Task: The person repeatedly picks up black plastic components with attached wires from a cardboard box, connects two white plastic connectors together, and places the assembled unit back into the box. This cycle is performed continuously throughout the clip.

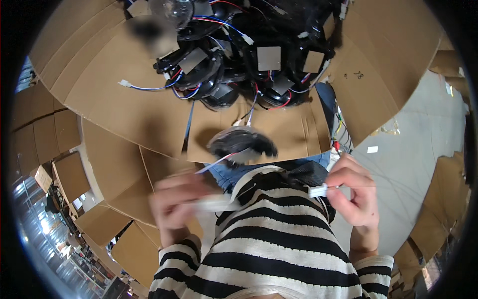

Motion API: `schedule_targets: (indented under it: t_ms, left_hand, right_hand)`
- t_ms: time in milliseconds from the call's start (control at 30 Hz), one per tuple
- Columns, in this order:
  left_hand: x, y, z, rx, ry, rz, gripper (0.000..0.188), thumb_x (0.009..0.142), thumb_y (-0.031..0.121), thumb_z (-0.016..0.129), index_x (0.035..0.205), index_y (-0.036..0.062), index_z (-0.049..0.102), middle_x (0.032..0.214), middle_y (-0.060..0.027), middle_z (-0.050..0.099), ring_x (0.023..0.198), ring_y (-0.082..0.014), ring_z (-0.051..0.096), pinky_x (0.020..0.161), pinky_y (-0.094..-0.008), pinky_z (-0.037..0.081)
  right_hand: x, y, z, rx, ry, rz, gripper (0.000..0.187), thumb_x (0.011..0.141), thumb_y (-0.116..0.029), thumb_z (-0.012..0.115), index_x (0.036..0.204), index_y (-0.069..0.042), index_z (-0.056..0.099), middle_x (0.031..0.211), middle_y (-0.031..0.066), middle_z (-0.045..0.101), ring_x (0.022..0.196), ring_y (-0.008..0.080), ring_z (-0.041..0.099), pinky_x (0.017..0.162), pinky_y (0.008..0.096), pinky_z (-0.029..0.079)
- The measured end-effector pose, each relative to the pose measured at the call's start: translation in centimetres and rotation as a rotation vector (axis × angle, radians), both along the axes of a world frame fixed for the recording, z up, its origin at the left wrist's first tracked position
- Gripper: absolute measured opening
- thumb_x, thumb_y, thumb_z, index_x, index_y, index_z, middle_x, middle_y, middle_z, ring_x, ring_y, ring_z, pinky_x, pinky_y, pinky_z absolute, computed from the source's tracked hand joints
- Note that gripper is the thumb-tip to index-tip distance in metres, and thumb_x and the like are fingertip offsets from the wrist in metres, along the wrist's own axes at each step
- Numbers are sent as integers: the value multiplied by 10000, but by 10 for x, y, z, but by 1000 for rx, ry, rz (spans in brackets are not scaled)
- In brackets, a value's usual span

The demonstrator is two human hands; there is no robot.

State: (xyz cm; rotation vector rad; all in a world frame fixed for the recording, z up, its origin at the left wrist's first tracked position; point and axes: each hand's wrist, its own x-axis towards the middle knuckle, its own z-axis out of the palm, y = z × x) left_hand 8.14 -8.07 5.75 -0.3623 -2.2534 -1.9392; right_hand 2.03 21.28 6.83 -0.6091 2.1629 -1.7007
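My left hand is smeared by motion, its fingers closed round a white plug-like piece whose outline is blurred. From beside that hand, a pale wire runs to a black part wrapped in clear plastic, lying on the cardboard near my lap. My right hand pinches a small white connector between thumb and fingers, with a thin dark lead passing into the grip. The two white pieces are apart, in front of my striped top.
Beyond the bagged part, several black plastic-wrapped parts with grey square patches and red, blue and white leads lie heaped on cardboard. Tall cardboard walls curve round them. Coloured wires with a red clip hang at the right. Cartons stand at left.
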Motion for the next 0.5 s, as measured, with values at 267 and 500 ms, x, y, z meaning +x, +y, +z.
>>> schedule_targets:
  t_ms: [267, 500]
  left_hand:
    - [98, -211, 109, -464, 551, 1198, 279, 862, 176, 421, 696, 0, 561, 907, -94, 576, 696, -139, 479, 601, -232, 359]
    - [92, -267, -81, -416, -167, 1173, 236, 874, 185, 444, 901, -1, 587, 786, -17, 550, 736, -95, 495, 677, -229, 411]
  right_hand:
    - [2, -2, -5, -6, -59, 15, 69, 654, 16, 564, 712, 10, 529, 654, 87, 505, 593, 213, 456, 545, 297, 350]
    - [-1, -19, -5, -3, -34, 72, 72, 655, 29, 564, 718, 14, 534, 657, 85, 502, 604, 209, 460, 545, 287, 354]
